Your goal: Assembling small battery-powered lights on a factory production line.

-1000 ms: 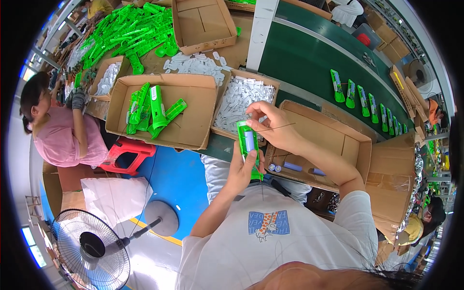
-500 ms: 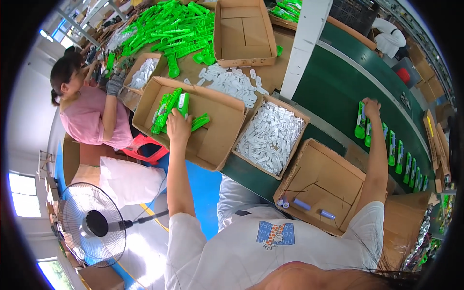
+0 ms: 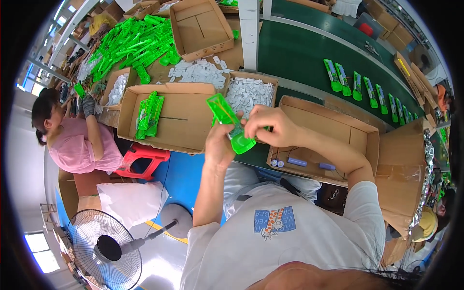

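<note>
My left hand (image 3: 218, 147) is closed around a long bright green plastic casing (image 3: 223, 109), which it holds up in front of me at a tilt. Over the casing's lower half, my right hand (image 3: 273, 126) is bent with its fingers pinched together. Whatever those fingertips may hold is too small to make out. Behind the casing stands a carton of small white plastic parts (image 3: 252, 92). To the left, a shallow cardboard box (image 3: 186, 121) contains several green casings (image 3: 149, 115) in a small pile.
At my right, a cardboard tray (image 3: 333, 124) holds several purple cylindrical cells (image 3: 297, 162). Green casings (image 3: 357, 86) stand in a row on the green conveyor (image 3: 295, 53). A white post (image 3: 249, 36) rises behind the carton. A co-worker (image 3: 77, 140) sits left, near a fan (image 3: 104, 248).
My left hand has lifted a casing out of the box. My right hand has come back from the conveyor row to the held casing. The view has shifted to the right.
</note>
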`<state>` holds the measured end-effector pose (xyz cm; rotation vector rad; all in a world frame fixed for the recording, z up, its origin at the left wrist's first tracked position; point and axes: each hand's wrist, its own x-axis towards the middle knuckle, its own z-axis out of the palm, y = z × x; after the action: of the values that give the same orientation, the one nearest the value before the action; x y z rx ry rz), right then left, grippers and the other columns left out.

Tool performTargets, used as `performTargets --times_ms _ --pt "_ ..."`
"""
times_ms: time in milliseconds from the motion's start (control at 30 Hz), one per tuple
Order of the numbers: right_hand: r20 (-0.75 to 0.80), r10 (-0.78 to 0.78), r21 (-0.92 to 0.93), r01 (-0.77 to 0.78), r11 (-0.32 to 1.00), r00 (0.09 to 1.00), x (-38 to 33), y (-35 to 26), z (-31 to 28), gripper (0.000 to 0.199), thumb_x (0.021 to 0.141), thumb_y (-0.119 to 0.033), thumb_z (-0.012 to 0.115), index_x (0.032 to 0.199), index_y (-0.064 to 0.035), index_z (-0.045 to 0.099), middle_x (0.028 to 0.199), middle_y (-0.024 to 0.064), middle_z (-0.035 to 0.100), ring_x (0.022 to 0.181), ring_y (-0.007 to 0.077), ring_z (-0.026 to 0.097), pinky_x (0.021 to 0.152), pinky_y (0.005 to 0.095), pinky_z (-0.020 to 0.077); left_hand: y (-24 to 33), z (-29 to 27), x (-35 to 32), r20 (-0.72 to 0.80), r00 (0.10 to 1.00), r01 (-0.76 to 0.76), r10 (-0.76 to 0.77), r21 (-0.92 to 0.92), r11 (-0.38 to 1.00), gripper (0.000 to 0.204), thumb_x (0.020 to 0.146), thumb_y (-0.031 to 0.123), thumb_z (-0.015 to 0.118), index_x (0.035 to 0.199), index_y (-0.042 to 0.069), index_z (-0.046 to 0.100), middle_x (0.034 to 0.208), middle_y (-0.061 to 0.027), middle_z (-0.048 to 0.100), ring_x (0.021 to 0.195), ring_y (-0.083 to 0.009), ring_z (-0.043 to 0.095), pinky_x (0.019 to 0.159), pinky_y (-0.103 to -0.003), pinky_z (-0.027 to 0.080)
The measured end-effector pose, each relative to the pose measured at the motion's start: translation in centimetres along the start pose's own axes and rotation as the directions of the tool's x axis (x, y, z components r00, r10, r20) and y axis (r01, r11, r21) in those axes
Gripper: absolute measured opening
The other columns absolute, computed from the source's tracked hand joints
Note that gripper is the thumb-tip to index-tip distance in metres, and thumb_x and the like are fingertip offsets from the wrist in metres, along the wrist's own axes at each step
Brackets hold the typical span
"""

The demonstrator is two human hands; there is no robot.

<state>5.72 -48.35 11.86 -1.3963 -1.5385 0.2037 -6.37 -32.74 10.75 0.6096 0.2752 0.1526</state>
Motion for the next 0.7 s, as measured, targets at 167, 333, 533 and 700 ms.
performTargets --times_ms 167,333,533,700 --pt "-0.07 0.612 0.438 -0.527 0.728 0.788 1.3 -4.5 1.4 0.006 0.087 -0.002 0.058 0.084 0.0005 0.062 0.067 0.0024 0.06 0.061 0.0068 0.059 0.054 0.0238 0.0446 -2.6 1.1 -1.6 0.027 0.978 -0.202 0.207 0.377 0.904 0.048 0.085 0.008 0.04 0.133 0.009 0.034 0.101 -0.011 0.054 0.082 -0.0212 0.059 0.068 -0.036 0.054" --pt "-0.238 0.414 -0.004 -0.427 0.904 0.879 -0.3 -4.4 2.7 0.006 0.08 -0.002 0.068 0.083 -0.0022 0.063 0.065 0.0032 0.056 0.055 0.0097 0.057 0.045 0.026 0.0407 -4.2 0.9 -2.2 0.024 0.988 -0.153 0.153 0.281 0.947 0.046 0.091 0.02 0.041 0.134 0.006 0.03 0.108 -0.0124 0.054 0.089 -0.0196 0.057 0.074 -0.033 0.052" --pt "-0.282 0.265 -0.068 -0.295 0.953 0.922 -5.2 -3.6 2.8 0.01 0.078 -0.007 0.074 0.083 -0.0065 0.065 0.07 0.0035 0.056 0.055 0.0109 0.056 0.047 0.026 0.0416 -4.8 0.7 -2.0 -0.027 0.986 -0.134 0.162 0.44 0.888 0.048 0.087 -0.007 0.044 0.13 0.008 0.029 0.104 -0.0109 0.054 0.084 -0.017 0.056 0.076 -0.032 0.05" --pt "0.352 0.756 -0.539 -0.54 0.646 0.553 -12.4 -2.8 -3.7 0.028 0.075 -0.032 0.071 0.086 -0.0067 0.066 0.073 0.012 0.063 0.06 0.0354 0.059 0.061 0.0458 0.0488 -4.4 0.5 -3.1 0.192 0.976 -0.167 0.103 0.355 0.92 0.04 0.089 -0.009 0.041 0.122 0.008 0.028 0.099 -0.0106 0.051 0.078 -0.0165 0.054 0.068 -0.035 0.054"
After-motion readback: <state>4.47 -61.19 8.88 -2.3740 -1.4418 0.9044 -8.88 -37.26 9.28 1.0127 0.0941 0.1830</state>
